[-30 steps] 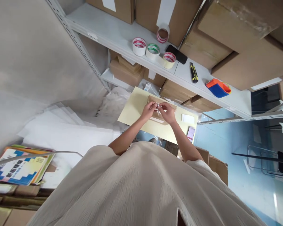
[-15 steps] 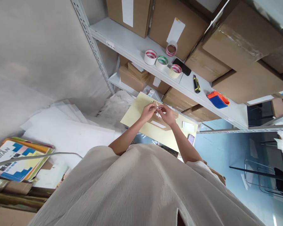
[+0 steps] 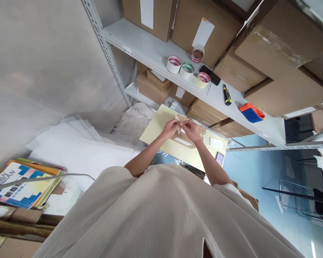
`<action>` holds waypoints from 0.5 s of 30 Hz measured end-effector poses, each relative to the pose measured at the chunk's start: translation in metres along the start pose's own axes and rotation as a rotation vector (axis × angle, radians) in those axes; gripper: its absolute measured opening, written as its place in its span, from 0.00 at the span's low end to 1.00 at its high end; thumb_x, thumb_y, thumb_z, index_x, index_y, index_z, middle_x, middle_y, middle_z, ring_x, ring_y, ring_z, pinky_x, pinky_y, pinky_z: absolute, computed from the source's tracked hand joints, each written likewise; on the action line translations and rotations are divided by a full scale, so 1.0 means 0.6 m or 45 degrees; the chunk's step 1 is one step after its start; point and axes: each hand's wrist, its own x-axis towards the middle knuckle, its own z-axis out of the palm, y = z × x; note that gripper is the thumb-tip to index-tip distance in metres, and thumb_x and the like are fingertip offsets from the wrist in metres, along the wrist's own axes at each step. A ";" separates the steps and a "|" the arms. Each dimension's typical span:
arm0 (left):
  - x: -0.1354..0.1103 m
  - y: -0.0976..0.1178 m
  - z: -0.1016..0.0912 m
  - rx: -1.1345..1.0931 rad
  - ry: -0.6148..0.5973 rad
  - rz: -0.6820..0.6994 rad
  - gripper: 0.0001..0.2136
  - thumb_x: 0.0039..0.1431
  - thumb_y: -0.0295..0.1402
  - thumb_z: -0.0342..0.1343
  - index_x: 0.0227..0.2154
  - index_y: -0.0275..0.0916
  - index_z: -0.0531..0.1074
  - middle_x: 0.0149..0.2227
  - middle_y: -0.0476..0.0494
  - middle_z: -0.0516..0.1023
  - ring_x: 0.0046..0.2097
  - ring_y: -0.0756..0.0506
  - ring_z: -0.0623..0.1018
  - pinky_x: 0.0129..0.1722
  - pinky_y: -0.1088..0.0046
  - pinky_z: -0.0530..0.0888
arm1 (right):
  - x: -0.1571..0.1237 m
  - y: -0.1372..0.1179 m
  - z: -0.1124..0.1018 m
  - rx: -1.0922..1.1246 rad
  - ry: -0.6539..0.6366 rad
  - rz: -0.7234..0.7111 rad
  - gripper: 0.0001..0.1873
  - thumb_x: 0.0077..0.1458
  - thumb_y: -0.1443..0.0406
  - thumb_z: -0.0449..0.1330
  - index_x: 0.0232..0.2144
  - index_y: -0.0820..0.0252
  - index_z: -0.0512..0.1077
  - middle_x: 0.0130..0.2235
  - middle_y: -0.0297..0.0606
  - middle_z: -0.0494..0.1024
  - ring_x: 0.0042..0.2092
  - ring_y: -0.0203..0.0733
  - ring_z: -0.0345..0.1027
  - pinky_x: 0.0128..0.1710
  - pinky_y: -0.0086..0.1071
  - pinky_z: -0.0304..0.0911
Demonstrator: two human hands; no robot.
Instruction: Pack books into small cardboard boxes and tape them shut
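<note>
The left hand (image 3: 171, 129) and right hand (image 3: 192, 130), fingertips close together, seem to pinch a small pale strip (image 3: 179, 131) between them, over the box (image 3: 183, 136) on the table (image 3: 154, 129) beneath. The strip looks light, thin and limp, likely to crease or tear if pulled hard; whether it is sticky I cannot tell. A light fingertip hold at its edges should suit it best.

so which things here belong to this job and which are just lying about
Likely in the job:
pale strip pinched by left hand and right hand
cardboard beneath
yellow tabletop

Apparently just lying about:
tape rolls
cutter
blue-and-orange item
books
</note>
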 end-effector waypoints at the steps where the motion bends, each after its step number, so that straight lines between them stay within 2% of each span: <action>1: 0.000 -0.001 -0.002 -0.005 -0.006 -0.003 0.08 0.66 0.38 0.67 0.33 0.43 0.77 0.35 0.48 0.84 0.41 0.45 0.82 0.47 0.69 0.78 | 0.000 0.001 0.002 -0.002 -0.005 0.006 0.31 0.58 0.32 0.73 0.38 0.51 0.81 0.41 0.41 0.88 0.45 0.51 0.83 0.52 0.47 0.81; 7: 0.001 -0.015 -0.026 -0.063 0.055 -0.043 0.06 0.63 0.37 0.66 0.33 0.44 0.76 0.34 0.49 0.82 0.40 0.45 0.82 0.47 0.68 0.79 | 0.012 0.008 0.018 0.046 -0.019 0.055 0.25 0.60 0.38 0.71 0.34 0.51 0.80 0.38 0.39 0.86 0.43 0.51 0.83 0.54 0.49 0.82; 12: -0.005 -0.028 -0.047 -0.164 0.174 -0.095 0.10 0.68 0.40 0.64 0.32 0.44 0.72 0.37 0.47 0.82 0.44 0.44 0.84 0.50 0.65 0.81 | 0.023 0.007 0.044 0.082 -0.050 0.076 0.25 0.59 0.37 0.70 0.34 0.49 0.78 0.37 0.38 0.86 0.43 0.50 0.83 0.53 0.48 0.82; 15: -0.017 -0.033 -0.057 -0.094 0.235 -0.033 0.14 0.66 0.44 0.71 0.35 0.44 0.72 0.39 0.47 0.82 0.46 0.43 0.84 0.51 0.65 0.80 | 0.027 0.004 0.065 0.034 -0.087 0.058 0.24 0.59 0.38 0.70 0.33 0.50 0.78 0.36 0.38 0.85 0.42 0.50 0.82 0.52 0.46 0.81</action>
